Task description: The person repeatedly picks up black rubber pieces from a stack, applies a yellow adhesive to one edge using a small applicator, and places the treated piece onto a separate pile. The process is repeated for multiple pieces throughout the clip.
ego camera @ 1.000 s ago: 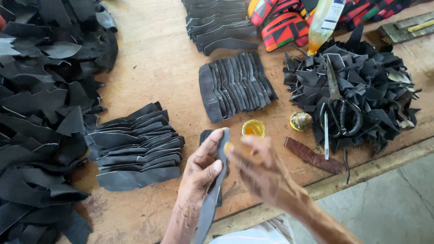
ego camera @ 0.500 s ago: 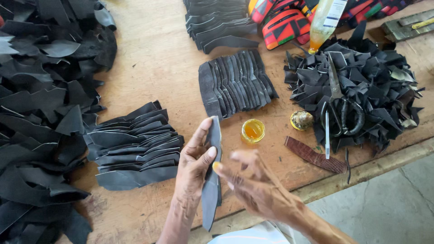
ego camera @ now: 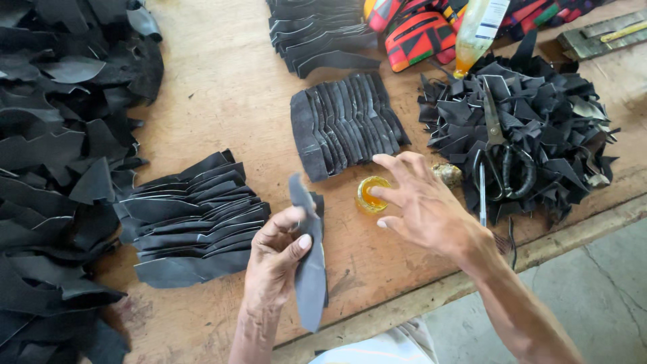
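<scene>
free: bare table [ego camera: 229, 101] centre | blocked: fanned black pieces [ego camera: 192, 219] left, scrap heap [ego camera: 539, 128] right

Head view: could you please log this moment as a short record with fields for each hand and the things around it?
Left hand: grips a dark grey leather strip, held upright above the wooden table.
Right hand: open, fingers spread, fingertips at a small cup of amber liquid.
Left of hands: fanned stack of black cut pieces.
Behind cup: second fanned row of pieces.
Right side: heap of black scraps with scissors lying on top.
Far edge: plastic bottle of amber liquid.
</scene>
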`<state>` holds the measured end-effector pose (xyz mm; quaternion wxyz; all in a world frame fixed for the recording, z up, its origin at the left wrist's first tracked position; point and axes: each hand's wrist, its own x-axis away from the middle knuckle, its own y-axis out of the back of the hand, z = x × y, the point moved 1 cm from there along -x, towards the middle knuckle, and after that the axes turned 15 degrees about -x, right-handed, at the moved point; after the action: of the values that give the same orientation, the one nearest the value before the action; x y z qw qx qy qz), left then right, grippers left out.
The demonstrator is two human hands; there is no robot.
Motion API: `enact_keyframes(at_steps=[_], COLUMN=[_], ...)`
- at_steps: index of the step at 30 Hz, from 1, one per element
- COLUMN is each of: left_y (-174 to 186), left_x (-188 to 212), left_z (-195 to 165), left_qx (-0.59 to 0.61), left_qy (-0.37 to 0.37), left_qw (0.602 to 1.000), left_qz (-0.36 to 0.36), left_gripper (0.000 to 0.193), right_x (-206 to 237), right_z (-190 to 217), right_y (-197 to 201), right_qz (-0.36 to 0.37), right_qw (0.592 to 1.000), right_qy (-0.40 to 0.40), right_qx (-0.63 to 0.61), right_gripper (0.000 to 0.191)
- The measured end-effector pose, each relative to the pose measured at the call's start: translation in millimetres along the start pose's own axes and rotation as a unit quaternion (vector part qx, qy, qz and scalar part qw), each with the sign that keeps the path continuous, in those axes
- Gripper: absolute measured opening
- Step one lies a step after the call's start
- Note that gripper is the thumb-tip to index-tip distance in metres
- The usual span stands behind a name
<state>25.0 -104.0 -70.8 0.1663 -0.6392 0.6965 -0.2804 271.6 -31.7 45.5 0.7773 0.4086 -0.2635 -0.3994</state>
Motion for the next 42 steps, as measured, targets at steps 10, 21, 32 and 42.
enact_keyframes(at_steps=[10,21,32,42], left_y=[1,-31,-45,-54], left_x=[-2,-3,1,-2], left_z=[7,-13,-22,-28], left_qx=[-0.014,0.065,0.084,0.060], left_qy=[0.023,0.020,0.008,-0.018], left_qw=[0.999,0.997,0.992,0.993], left_qz=[-0.033,0.041,0.089,0.097], left_gripper=[0.049,0.067,0.086,0.103], right_x=[8,68,62,62], right_z=[4,19,38,36], right_y=[5,-2,-48,-58], right_qz=[-0.039,-0.309,-0.064,-0.096], right_qw=[0.999,0.907,0.937,0.938], right_qy=[0.009,0.123,0.221,0.238], right_qx=[0.018,-0.258,-0.262,-0.233], right_gripper=[0.045,0.056,0.080,0.073])
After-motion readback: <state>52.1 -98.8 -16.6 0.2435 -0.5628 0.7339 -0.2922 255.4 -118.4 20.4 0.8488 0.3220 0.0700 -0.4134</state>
